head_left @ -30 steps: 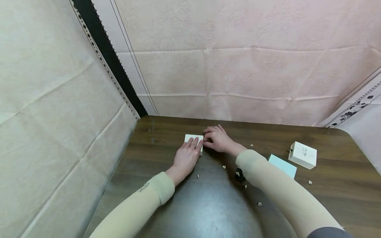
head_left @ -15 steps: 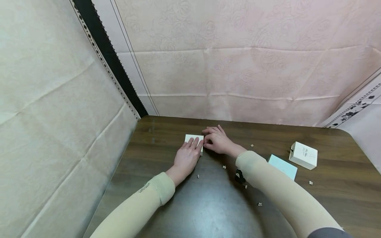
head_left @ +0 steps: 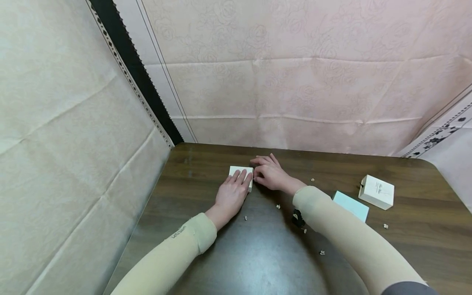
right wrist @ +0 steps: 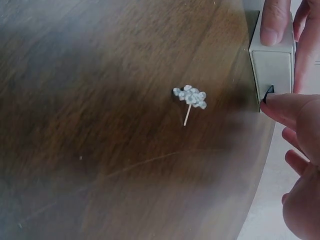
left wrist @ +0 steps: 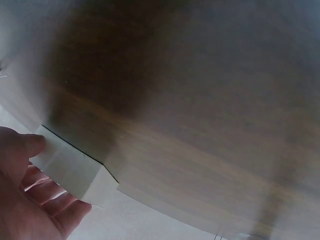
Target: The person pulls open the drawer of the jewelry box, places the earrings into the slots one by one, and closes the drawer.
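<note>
A small white drawer box (head_left: 236,169) lies near the far edge of the table. My left hand (head_left: 231,196) holds it, with fingers across its top in the head view. In the left wrist view the thumb (left wrist: 34,145) is on one side of the box (left wrist: 67,170) and the fingers are on the other. At the box's right end, my right hand (head_left: 271,174) pinches a short black ribbon pull (right wrist: 269,93) on the drawer front (right wrist: 272,72). The drawer front sits within the sleeve's edges. Part of the ribbon is hidden behind a fingertip.
A second white box (head_left: 377,192) with print on top and a pale blue card or box (head_left: 350,206) lie to the right. Several tiny trinkets are scattered over the brown table (head_left: 206,262), among them a white beaded flower (right wrist: 191,96) on a thin pin. Patterned cloth (head_left: 295,94) hangs behind.
</note>
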A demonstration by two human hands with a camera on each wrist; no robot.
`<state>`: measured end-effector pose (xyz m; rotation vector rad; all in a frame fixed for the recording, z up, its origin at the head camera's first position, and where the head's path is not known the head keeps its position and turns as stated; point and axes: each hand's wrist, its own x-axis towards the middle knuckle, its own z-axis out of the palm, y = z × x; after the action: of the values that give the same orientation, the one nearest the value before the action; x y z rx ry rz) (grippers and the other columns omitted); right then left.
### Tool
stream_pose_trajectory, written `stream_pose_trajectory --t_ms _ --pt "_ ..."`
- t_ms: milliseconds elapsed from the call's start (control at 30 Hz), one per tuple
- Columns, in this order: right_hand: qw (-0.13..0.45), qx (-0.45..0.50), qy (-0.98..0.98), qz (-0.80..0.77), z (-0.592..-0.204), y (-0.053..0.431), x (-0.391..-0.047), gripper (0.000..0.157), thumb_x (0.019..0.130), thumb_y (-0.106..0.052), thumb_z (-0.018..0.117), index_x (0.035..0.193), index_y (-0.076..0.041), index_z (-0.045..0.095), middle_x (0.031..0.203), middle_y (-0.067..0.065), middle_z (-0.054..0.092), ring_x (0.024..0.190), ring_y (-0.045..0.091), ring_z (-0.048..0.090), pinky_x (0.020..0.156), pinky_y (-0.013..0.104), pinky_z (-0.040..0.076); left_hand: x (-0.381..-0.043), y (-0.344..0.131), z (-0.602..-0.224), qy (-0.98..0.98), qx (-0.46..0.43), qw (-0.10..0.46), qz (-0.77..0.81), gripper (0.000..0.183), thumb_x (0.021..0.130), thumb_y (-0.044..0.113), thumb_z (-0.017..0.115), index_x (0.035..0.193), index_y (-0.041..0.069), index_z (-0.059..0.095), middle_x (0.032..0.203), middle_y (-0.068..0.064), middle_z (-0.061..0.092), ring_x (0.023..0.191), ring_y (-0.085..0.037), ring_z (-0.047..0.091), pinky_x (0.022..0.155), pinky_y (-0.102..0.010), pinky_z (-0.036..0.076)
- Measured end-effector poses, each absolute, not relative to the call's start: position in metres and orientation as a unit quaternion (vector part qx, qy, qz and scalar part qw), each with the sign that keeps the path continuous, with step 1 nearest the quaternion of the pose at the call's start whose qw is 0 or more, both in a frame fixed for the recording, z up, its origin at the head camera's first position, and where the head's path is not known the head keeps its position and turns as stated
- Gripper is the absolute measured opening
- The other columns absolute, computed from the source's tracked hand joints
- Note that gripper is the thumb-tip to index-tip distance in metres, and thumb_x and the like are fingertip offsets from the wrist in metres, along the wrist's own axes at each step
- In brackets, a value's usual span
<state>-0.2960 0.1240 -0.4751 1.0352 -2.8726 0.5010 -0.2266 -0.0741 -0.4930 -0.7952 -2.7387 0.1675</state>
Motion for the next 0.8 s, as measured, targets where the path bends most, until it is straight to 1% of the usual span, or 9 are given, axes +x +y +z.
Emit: stream_pose_trajectory --t_ms 300,567,800 --pt "0.028 0.338 -0.928 0.156 -0.474 0.129 -0.295 0.023 0.097 -0.012 0.075 0.076 -0.017 0.070 0.151 0.019 0.060 0.149 0.046 0.044 0.121 0.077 0.022 -0.226 -0.074 -0.493 -0.945 -0.278 0.161 0.055 0.051 0.106 0.030 0.070 0.152 0.013 0.061 0.154 -0.012 0.060 0.141 -0.029 0.060 0.109 -0.044 0.055" --pt "0.023 0.335 -0.930 0.150 -0.473 0.134 -0.294 0.022 0.097 -0.012 0.076 0.077 -0.017 0.070 0.152 0.018 0.058 0.151 0.044 0.042 0.122 0.077 0.020 -0.226 -0.074 -0.493 -0.946 -0.278 0.160 0.056 0.050 0.106 0.031 0.069 0.153 0.013 0.060 0.154 -0.013 0.060 0.140 -0.029 0.060 0.109 -0.044 0.055" --pt "0.031 0.340 -0.930 0.136 -0.473 0.140 -0.293 0.022 0.096 -0.012 0.076 0.076 -0.019 0.071 0.154 0.018 0.058 0.150 0.045 0.042 0.121 0.077 0.021 -0.226 -0.075 -0.494 -0.944 -0.281 0.163 0.050 0.050 0.107 0.030 0.069 0.152 0.012 0.061 0.153 -0.013 0.061 0.140 -0.029 0.060 0.109 -0.045 0.055"
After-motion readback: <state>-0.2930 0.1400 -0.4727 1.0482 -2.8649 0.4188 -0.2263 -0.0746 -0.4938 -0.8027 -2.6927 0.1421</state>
